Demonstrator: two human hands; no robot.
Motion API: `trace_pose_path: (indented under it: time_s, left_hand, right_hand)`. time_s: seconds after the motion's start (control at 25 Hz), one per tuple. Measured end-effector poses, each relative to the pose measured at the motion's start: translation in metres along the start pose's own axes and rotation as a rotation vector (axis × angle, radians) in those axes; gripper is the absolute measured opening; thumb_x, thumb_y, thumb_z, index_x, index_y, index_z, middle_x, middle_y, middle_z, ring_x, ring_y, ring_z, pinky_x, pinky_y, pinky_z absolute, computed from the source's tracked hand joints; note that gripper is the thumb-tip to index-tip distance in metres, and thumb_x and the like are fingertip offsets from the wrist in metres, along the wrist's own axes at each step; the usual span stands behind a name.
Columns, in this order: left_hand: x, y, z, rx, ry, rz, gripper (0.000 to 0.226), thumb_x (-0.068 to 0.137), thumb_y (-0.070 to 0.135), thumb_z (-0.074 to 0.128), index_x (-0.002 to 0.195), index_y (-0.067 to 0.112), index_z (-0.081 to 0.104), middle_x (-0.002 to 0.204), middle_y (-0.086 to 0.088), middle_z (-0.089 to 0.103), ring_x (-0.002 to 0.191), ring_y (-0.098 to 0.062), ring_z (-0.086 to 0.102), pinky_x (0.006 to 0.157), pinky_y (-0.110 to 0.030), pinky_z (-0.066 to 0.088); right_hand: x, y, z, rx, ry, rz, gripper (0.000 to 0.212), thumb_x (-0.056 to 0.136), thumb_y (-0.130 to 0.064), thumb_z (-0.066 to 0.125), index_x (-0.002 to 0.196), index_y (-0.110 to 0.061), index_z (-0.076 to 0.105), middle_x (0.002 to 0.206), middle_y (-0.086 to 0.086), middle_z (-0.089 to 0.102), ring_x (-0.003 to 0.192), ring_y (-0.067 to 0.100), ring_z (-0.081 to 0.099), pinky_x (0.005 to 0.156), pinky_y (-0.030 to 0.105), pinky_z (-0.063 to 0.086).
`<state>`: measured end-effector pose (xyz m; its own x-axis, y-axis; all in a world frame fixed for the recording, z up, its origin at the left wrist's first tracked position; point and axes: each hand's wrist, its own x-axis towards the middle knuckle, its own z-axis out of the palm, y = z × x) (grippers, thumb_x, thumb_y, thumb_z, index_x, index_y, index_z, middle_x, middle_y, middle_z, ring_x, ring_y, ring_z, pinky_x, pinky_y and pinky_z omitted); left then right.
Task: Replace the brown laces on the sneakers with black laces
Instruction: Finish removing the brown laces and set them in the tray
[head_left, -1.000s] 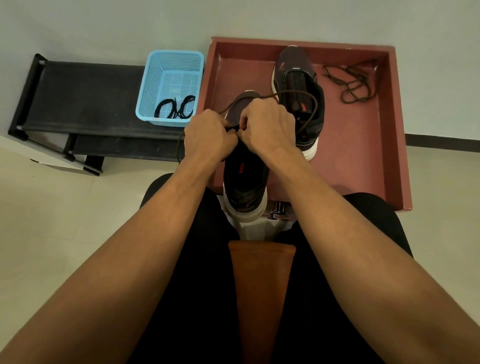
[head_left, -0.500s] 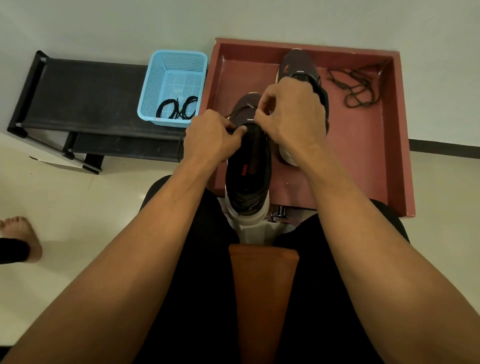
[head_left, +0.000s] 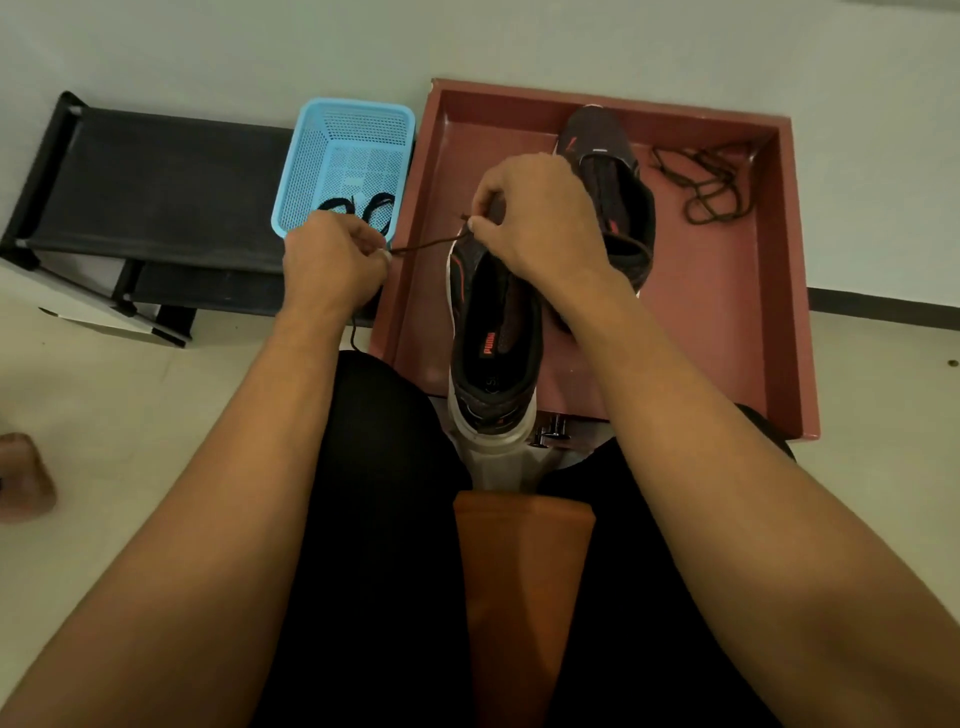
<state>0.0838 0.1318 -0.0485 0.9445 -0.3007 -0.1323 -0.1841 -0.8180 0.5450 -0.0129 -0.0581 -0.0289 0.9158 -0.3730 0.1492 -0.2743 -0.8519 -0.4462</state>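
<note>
The near sneaker (head_left: 493, 332) is sitting heel-first on a white stand (head_left: 493, 457) between the knees, leaving both hands free. The left hand (head_left: 332, 260) is pinching the brown lace (head_left: 426, 245) taut; the right hand (head_left: 540, 223) is pinching it at the eyelets, probably drawing it out. Farther off, a loose brown lace (head_left: 711, 187) is lying in the red tray (head_left: 727, 312), black laces (head_left: 379, 208) waiting in the blue basket (head_left: 353, 140).

Bare forearms (head_left: 244, 467), black trousers (head_left: 379, 545)
</note>
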Motion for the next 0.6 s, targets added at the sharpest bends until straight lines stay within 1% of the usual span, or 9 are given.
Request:
trace_pose_path:
  time_s: [0.12,0.2,0.24,0.28,0.36,0.44,0.48,0.56,0.6]
  left_hand:
    - [0.003,0.001,0.005,-0.021,-0.043,0.003,0.022,0.086,0.025,0.083,0.107,0.02,0.08,0.104,0.0,0.079,0.107,-0.015,0.071,0.103,-0.032,0.053]
    - [0.004,0.002,0.007,-0.004,-0.031,0.001,0.011,0.085,0.024,0.084,0.093,0.026,0.078,0.1,-0.001,0.079,0.104,-0.017,0.072,0.099,-0.035,0.055]
    - [0.005,0.002,0.008,0.013,-0.023,-0.004,0.012,0.084,0.024,0.083,0.082,0.03,0.073,0.098,-0.002,0.078,0.102,-0.019,0.072,0.097,-0.037,0.057]
    - [0.007,0.0,0.01,0.031,-0.01,-0.012,0.019,0.083,0.023,0.081,0.073,0.033,0.068,0.096,-0.003,0.077,0.102,-0.022,0.072,0.095,-0.038,0.058]
    - [0.01,-0.001,0.011,0.042,0.032,-0.028,0.024,0.083,0.023,0.078,0.068,0.035,0.064,0.092,-0.002,0.076,0.101,-0.024,0.072,0.094,-0.039,0.058]
    - [0.007,0.004,0.008,0.005,0.069,-0.001,0.016,0.085,0.021,0.079,0.077,0.032,0.07,0.085,0.004,0.074,0.095,-0.019,0.072,0.094,-0.035,0.058]
    - [0.004,0.008,0.006,-0.029,0.093,0.03,0.01,0.087,0.021,0.079,0.085,0.029,0.074,0.082,0.008,0.073,0.091,-0.014,0.072,0.091,-0.029,0.057]
    - [-0.003,0.019,-0.001,-0.095,0.166,0.1,0.008,0.091,0.02,0.078,0.098,0.023,0.077,0.084,0.011,0.072,0.082,-0.007,0.071,0.082,-0.015,0.051]
    - [-0.007,0.026,-0.004,-0.134,0.205,0.133,0.01,0.091,0.021,0.077,0.101,0.022,0.078,0.086,0.012,0.072,0.081,-0.005,0.071,0.08,-0.011,0.05]
  right_hand:
    - [0.019,-0.01,0.014,-0.032,-0.179,-0.052,0.009,0.086,-0.026,0.078,0.079,-0.028,0.072,0.091,-0.002,0.07,0.098,0.021,0.067,0.086,0.04,0.059]
    - [0.024,-0.012,0.024,-0.079,-0.255,-0.065,0.013,0.087,-0.026,0.079,0.078,-0.03,0.069,0.093,-0.002,0.067,0.11,0.023,0.061,0.091,0.038,0.051]
    - [0.025,-0.012,0.029,-0.107,-0.27,-0.076,0.013,0.088,-0.027,0.079,0.08,-0.029,0.07,0.093,-0.002,0.066,0.114,0.023,0.058,0.091,0.039,0.045]
    - [0.025,-0.011,0.032,-0.126,-0.272,-0.084,0.01,0.089,-0.027,0.079,0.082,-0.027,0.071,0.092,-0.003,0.065,0.115,0.023,0.057,0.092,0.041,0.043]
    - [0.023,-0.011,0.033,-0.12,-0.246,-0.095,0.007,0.089,-0.024,0.079,0.084,-0.025,0.074,0.092,-0.003,0.068,0.105,0.023,0.063,0.092,0.043,0.049]
    - [0.023,-0.01,0.029,-0.063,-0.192,-0.078,0.007,0.088,-0.021,0.078,0.084,-0.025,0.075,0.091,-0.002,0.071,0.092,0.022,0.069,0.085,0.043,0.059]
    - [0.022,-0.009,0.026,-0.029,-0.168,-0.063,0.007,0.087,-0.022,0.079,0.083,-0.026,0.075,0.091,-0.004,0.071,0.088,0.02,0.069,0.081,0.042,0.061]
    - [0.021,-0.005,0.017,0.052,-0.131,-0.03,0.006,0.087,-0.026,0.081,0.085,-0.027,0.075,0.089,-0.009,0.071,0.085,0.015,0.069,0.081,0.04,0.062]
    - [0.02,-0.002,0.01,0.119,-0.116,-0.007,0.008,0.087,-0.026,0.083,0.087,-0.027,0.075,0.087,-0.011,0.072,0.083,0.011,0.07,0.082,0.037,0.061]
